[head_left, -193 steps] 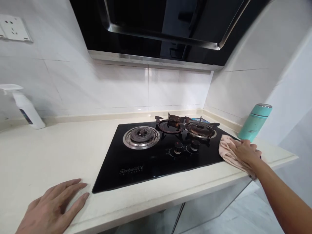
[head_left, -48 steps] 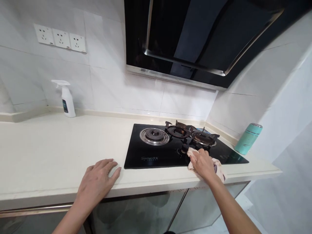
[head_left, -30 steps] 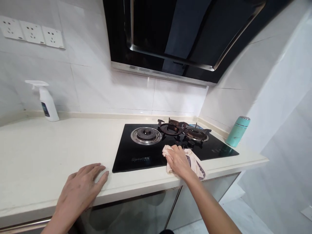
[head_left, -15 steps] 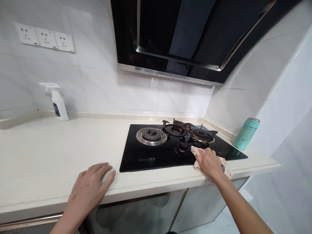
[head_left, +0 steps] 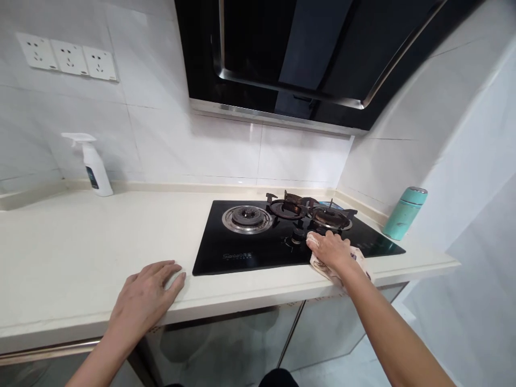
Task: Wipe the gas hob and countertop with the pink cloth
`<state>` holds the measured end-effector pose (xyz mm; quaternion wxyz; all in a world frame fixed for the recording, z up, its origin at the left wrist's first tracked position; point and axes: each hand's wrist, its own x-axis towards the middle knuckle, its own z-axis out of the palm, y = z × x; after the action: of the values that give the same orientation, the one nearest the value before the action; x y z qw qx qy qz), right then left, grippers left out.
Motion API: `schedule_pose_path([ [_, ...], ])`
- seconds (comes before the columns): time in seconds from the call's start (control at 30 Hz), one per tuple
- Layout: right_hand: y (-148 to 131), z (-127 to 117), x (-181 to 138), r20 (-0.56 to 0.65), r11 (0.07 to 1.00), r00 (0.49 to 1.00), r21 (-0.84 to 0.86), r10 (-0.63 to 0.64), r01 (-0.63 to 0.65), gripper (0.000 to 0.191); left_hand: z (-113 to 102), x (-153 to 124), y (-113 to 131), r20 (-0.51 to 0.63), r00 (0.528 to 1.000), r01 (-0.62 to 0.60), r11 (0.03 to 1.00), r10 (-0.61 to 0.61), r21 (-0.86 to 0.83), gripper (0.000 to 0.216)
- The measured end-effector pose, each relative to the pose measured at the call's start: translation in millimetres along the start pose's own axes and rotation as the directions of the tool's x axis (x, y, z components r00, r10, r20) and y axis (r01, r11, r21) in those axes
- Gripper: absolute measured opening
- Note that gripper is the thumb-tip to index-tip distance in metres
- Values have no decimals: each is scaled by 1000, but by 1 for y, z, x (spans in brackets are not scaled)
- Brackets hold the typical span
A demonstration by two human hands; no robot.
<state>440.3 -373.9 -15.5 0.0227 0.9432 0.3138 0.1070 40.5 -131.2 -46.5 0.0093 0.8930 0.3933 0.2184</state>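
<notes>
My right hand (head_left: 331,250) presses a pale cloth (head_left: 360,260) onto the front of the black glass gas hob (head_left: 229,263), just right of a control knob (head_left: 298,235). Part of the cloth hangs over the counter's front edge. My left hand (head_left: 145,293) lies on the white countertop (head_left: 80,247), left of the hob, fingers loosely spread and holding nothing. The left burner (head_left: 247,219) has its metal ring bare. A rusty pan support (head_left: 287,209) rests between the burners, and another dark support stands over the right burner (head_left: 330,217).
A white spray bottle (head_left: 97,169) stands at the back left, below wall sockets (head_left: 68,57). A turquoise flask (head_left: 405,214) stands right of the hob. The black range hood (head_left: 258,54) hangs low above. Cabinet doors (head_left: 226,344) lie below the counter.
My right hand has shifted slightly left with the cloth, closer to the control knob. My left hand stays on the countertop. The whole view has tilted a little.
</notes>
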Motion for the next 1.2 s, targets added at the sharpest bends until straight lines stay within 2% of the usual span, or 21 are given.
schedule_pose_path([
  [0.2, 6, 2, -4, 35, 999, 999, 11, -38, 38, 51, 0, 0, -3, 21, 999, -25, 1000, 25, -6, 53],
  [0.47, 23, 4, -6, 68, 998, 997, 33, -46, 44, 53, 7, 0, -9, -18, 1000, -26, 999, 25, -47, 49],
  [0.8, 73, 26, -10, 30, 997, 997, 0, 74, -75, 59, 12, -2, -6, -57, 998, -30, 999, 28, -42, 48],
  [0.97, 89, 38, -4, 4, 998, 998, -1, -58, 58, 51, 13, -2, -3, -61, 998, -21, 1000, 21, -8, 52],
  [1.07, 93, 41, 5, 25, 991, 993, 59, -120, 118, 51, 14, -2, -3, -41, 999, -12, 1000, 12, -3, 54],
  [1.2, 94, 41, 27, 104, 987, 988, 122, -115, 102, 54, 13, 0, -3, -5, 1000, 23, 1000, -23, 15, 57],
])
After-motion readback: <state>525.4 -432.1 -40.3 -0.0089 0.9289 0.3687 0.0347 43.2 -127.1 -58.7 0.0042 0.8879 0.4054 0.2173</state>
